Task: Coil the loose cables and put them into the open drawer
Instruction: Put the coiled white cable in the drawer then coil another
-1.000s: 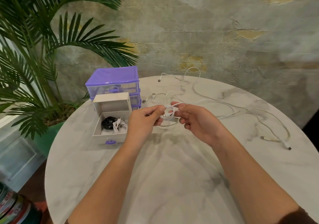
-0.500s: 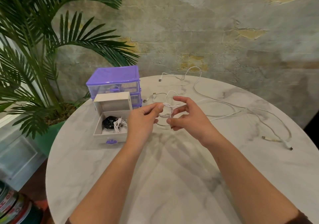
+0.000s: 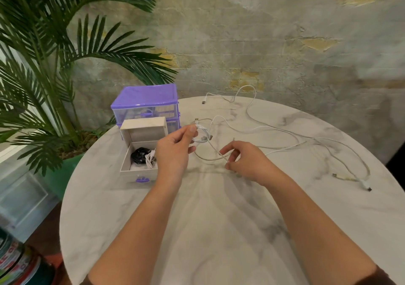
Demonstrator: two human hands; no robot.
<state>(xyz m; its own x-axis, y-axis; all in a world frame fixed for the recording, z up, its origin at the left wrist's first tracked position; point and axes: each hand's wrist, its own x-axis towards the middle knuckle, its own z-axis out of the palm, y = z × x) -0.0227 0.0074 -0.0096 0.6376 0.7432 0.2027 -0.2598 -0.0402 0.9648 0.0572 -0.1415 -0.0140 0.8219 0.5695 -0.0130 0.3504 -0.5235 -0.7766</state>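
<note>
Two hands share one white cable (image 3: 241,131): left hand (image 3: 175,151) pinches its small coil (image 3: 202,136) right of the drawer (image 3: 140,170); right hand (image 3: 245,162) apparently pinches the tail. Feed even loops, keeping tension.

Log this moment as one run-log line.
left hand: holds small white coil | right hand: pinches its loose strand | open drawer: two coiled cables inside

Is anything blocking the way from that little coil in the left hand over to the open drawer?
Nothing visible does. The left hand holds the coil just right of the drawer, whose top is open. A black bundle and a white bundle lie inside.
</note>
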